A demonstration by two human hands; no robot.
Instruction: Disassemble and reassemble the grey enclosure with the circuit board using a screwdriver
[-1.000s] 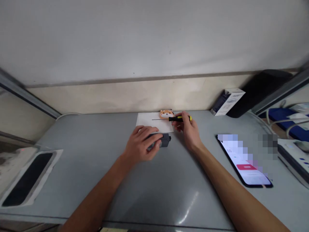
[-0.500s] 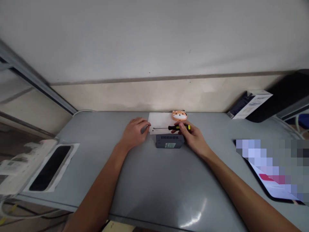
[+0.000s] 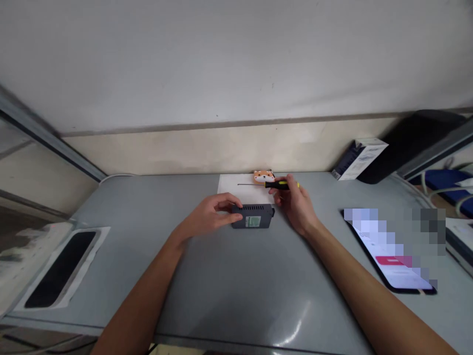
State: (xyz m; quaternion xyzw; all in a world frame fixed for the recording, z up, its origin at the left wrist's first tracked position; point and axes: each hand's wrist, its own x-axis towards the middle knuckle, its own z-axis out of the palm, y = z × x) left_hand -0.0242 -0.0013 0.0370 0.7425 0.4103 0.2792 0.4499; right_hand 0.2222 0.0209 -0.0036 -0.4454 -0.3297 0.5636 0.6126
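Note:
My left hand (image 3: 216,213) grips the left end of a dark grey box (image 3: 240,223) with vent slots and a green-and-white label, thumb in front and fingers on top. The box rests on the grey tabletop (image 3: 229,276). In my right hand (image 3: 294,204) is a screwdriver (image 3: 277,185) with a black and yellow handle, its thin shaft pointing left above a white sheet of paper (image 3: 229,185). Behind the shaft, at the paper's back right, sits an orange dog-face case (image 3: 263,177).
To the right lies a lit tablet (image 3: 391,261), partly pixelated. A white and navy box (image 3: 360,159) leans by a black rounded object (image 3: 406,143) at the back right. A dark phone-like slab (image 3: 61,268) lies at left. The wall (image 3: 207,153) borders the table's back.
My left hand has come from the paper's left edge down onto the grey box and taken hold of it. The screwdriver, still in my right hand, has risen a little from the paper.

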